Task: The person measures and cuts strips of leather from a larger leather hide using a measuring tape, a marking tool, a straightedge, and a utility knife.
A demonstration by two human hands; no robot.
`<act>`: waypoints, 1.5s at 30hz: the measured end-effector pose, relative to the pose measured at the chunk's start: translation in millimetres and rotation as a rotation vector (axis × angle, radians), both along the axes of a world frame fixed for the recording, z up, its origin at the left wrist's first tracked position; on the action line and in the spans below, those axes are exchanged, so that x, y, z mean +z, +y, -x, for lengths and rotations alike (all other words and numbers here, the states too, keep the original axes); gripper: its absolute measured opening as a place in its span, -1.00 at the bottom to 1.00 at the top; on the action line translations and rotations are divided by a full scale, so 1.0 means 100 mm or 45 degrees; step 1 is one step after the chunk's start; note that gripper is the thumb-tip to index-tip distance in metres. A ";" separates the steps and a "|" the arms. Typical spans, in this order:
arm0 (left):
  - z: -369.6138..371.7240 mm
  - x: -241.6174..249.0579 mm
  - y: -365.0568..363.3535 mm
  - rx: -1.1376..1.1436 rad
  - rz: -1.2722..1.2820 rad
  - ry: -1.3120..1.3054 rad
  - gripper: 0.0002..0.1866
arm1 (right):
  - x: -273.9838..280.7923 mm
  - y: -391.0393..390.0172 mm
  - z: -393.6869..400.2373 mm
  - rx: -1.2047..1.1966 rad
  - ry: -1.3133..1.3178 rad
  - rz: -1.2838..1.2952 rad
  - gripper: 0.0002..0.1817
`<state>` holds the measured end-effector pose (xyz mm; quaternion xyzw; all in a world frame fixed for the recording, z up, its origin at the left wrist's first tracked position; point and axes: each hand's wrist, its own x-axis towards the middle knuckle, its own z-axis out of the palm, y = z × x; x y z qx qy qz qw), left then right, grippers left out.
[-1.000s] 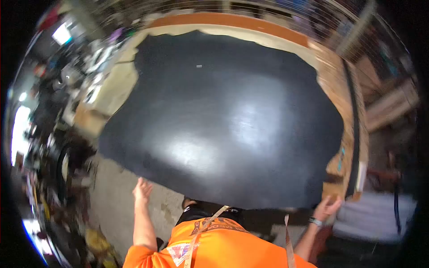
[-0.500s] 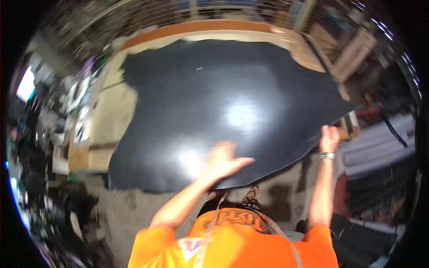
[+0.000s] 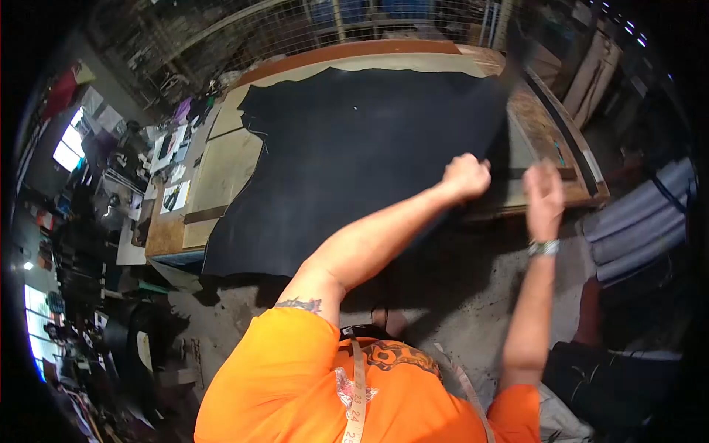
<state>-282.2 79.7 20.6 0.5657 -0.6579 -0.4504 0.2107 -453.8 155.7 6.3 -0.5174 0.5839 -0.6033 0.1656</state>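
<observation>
A large black leather hide [image 3: 354, 155] lies over the table, its left side and front edge hanging past the tabletop. My left hand [image 3: 467, 177] is closed in a fist on the hide's right front edge. The far right part of the hide is raised and blurred by motion above the table's back right corner. My right hand [image 3: 544, 192] is apart from the hide, in front of the table's right end. Its fingers point up and look loosely apart, though somewhat blurred.
The pale wooden table [image 3: 229, 166] carries papers and tools at its left end. Rolled grey material [image 3: 642, 221] stands at right, and dark folded material [image 3: 613, 384] lies below it. A wire mesh [image 3: 399, 26] runs behind the table. A measuring tape [image 3: 356, 391] hangs from my neck.
My left hand has moved right from lying flat on the hide to gripping its edge. My right hand has let go of the edge. The hide's right part has swung up and back, uncovering the tabletop.
</observation>
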 end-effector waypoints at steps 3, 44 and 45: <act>0.19 -0.13 0.18 0.085 0.012 -0.060 -0.45 | -0.92 0.90 -0.74 0.460 -0.338 -0.150 -0.37; -6.09 -3.21 2.06 1.373 -0.295 1.773 -0.43 | -3.65 1.39 -2.10 -0.286 -1.609 -0.806 -0.08; -6.20 -3.27 2.05 1.261 -0.271 1.765 -0.44 | -3.42 1.41 -2.08 -0.261 -1.558 -0.761 -0.24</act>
